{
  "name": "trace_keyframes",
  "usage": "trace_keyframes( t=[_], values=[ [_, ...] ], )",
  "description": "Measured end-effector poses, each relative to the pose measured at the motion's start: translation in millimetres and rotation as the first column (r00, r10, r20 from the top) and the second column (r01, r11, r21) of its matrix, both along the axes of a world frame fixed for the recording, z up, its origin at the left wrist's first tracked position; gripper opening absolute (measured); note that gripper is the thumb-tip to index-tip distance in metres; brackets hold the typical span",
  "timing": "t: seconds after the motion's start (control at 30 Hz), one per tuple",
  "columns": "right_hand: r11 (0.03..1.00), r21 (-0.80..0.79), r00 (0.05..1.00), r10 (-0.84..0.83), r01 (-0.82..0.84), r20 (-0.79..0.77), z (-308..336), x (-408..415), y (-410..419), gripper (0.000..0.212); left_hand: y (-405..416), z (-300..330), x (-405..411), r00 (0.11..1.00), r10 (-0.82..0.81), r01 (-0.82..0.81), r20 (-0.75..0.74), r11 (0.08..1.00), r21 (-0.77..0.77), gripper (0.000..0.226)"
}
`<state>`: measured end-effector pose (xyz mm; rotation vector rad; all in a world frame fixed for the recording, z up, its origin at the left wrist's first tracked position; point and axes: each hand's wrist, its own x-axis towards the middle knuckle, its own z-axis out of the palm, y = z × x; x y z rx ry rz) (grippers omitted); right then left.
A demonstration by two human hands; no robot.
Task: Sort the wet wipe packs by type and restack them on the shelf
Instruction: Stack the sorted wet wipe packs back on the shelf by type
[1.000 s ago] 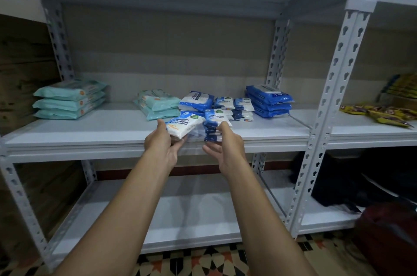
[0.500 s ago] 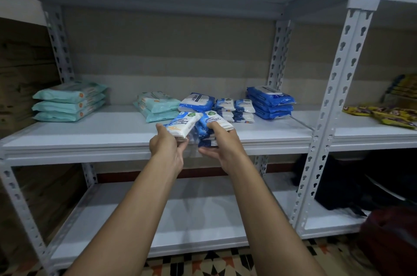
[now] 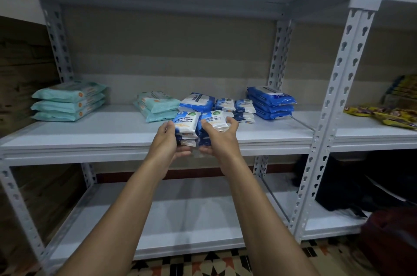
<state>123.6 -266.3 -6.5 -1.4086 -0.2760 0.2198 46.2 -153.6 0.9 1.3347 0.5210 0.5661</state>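
Observation:
My left hand [image 3: 165,142] grips a small stack of white-and-blue wipe packs [image 3: 186,125] at the front of the middle shelf [image 3: 94,133]. My right hand [image 3: 220,140] grips a second small stack of the same packs [image 3: 213,123] right beside it. Behind them sit more small white-and-blue packs [image 3: 244,109], one larger white-and-blue pack [image 3: 197,101], a stack of dark blue packs [image 3: 270,103], a leaning pile of teal packs [image 3: 156,106] and a neat stack of three teal packs [image 3: 67,101] at the far left.
Yellow snack packets [image 3: 383,115] lie on the neighbouring shelf to the right. A white perforated upright [image 3: 334,104] divides the two bays. Dark bags [image 3: 361,185] and a red-brown bag [image 3: 392,237] sit low on the right. The lower shelf [image 3: 180,219] is bare.
Both hands have drawn the two small stacks closer together and lifted them slightly, with the packs now standing more upright side by side.

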Motion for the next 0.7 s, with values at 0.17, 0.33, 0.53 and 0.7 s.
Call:
trace_keyframes(
  t=[0.17,0.33,0.53,0.7],
  values=[
    [0.994,-0.100,0.991,-0.032,0.045,0.127,-3.0,4.2,0.8,0.069,4.7,4.3,-4.6,0.981,-0.145,0.172,-0.130,0.956,0.236,0.051],
    [0.876,-0.411,0.927,-0.099,0.254,0.362,1.7,7.1,-13.5,0.081,28.4,1.3,-17.1,0.948,0.001,0.243,-0.319,0.646,0.724,0.076],
    [0.885,-0.440,0.936,0.015,0.152,0.352,11.5,8.8,-24.3,0.076,33.2,-1.3,-18.2,0.987,0.020,0.107,-0.158,0.651,0.752,0.075],
    [0.962,-0.274,0.964,0.060,0.013,0.257,2.2,17.8,-31.6,0.062,45.7,-17.7,-6.8,0.996,-0.081,0.059,0.031,0.893,0.446,0.064]
  ],
)
